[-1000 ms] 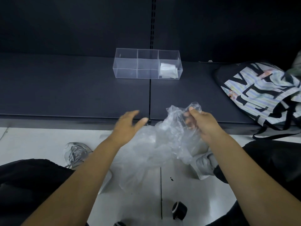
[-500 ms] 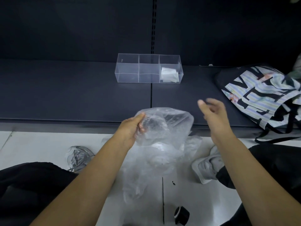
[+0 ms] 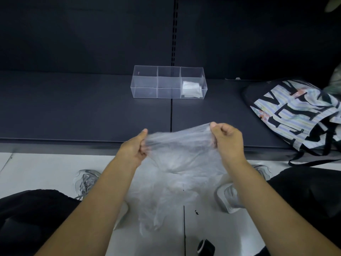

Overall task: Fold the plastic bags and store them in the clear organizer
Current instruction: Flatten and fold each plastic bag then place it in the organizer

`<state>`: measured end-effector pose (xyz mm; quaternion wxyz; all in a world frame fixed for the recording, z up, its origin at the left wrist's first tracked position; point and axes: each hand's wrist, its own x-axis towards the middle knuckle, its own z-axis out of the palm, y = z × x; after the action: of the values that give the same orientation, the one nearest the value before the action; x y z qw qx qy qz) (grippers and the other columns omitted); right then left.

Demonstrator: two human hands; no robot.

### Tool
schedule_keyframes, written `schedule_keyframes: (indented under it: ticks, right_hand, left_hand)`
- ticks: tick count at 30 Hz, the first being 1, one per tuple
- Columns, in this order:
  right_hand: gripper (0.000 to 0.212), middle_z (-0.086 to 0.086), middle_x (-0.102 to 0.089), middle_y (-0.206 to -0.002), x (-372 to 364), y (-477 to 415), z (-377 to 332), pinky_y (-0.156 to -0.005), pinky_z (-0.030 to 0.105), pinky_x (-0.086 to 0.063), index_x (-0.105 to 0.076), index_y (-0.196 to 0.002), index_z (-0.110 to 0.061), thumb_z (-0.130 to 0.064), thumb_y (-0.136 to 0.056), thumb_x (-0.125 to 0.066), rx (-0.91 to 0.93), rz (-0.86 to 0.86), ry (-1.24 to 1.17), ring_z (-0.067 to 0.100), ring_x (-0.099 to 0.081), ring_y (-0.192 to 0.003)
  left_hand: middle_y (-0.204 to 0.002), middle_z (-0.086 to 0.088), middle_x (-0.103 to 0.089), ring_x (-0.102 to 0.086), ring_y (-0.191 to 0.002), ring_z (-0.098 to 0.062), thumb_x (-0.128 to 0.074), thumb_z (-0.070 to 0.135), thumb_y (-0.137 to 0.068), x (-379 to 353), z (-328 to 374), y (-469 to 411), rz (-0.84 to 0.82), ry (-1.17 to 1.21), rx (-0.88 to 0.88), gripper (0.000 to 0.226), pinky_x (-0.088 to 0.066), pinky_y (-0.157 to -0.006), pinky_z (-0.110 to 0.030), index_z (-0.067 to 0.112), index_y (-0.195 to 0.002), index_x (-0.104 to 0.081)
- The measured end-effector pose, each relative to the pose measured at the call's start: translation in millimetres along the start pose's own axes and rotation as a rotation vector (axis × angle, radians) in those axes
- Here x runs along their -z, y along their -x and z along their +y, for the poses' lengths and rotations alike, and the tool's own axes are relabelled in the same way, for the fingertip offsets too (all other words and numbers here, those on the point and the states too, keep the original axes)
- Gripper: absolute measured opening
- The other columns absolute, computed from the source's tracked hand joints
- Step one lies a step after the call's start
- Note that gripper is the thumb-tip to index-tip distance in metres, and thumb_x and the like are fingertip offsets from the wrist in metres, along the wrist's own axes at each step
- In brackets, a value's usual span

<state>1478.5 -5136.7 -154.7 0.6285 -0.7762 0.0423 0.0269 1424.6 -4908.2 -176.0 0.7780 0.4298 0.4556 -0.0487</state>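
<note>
Pinching a clear plastic bag (image 3: 181,156) taut between left hand (image 3: 133,149) and right hand (image 3: 227,140), near a clear organizer (image 3: 168,82) holding one folded bag (image 3: 191,89).

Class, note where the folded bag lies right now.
In the head view, the folded bag lies in the right-end compartment of the clear organizer on the dark shelf, left of the patterned bag.

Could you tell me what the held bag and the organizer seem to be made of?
Bag: thin, soft plastic film, cloudy-clear; it wrinkles and sags. Organizer: rigid clear plastic, probably acrylic; straight, glossy, see-through walls.
</note>
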Motion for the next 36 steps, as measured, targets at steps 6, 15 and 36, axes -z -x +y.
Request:
schedule_keyframes:
  ticks: [6,15,36]
  right_hand:
    - [0.047,0.000,-0.037,-0.043,2,-8,-10,-0.042,0.016,-0.033,-0.049,-0.059,0.000,-0.029,-0.094,-0.060,0.057,-0.142,0.100,0.008,-0.032,-0.039]
    - [0.055,0.000,-0.070,-0.086,-9,-14,-42,-0.067,0.019,-0.048,-0.068,-0.096,-0.009,-0.061,-0.079,-0.063,-0.044,-0.636,0.059,0.010,-0.064,-0.078]
    - [0.058,0.000,-0.072,-0.106,2,-40,34,-0.084,0.026,-0.051,-0.067,-0.114,-0.013,-0.050,-0.070,-0.075,-0.495,-0.497,-0.099,0.016,-0.066,-0.102]
  left_hand:
    - [-0.100,-0.010,-0.060,-0.061,-0.099,-0.028,-0.062,0.038,-0.090,21,12,-10,0.612,-0.465,-0.504,0.033,-0.044,-0.085,-0.032,0.008,-0.104,-0.057]
    - [-0.091,-0.001,-0.075,-0.071,-0.086,-0.012,-0.075,0.025,-0.082,-61,23,37,-0.445,-0.704,-0.579,0.017,-0.054,-0.077,-0.020,0.014,-0.095,-0.072]
    - [-0.060,0.007,-0.050,-0.044,-0.045,0.004,-0.059,0.024,-0.095,-25,10,-38,0.156,-0.250,-0.614,0.018,-0.043,-0.051,-0.007,0.016,-0.078,-0.058]
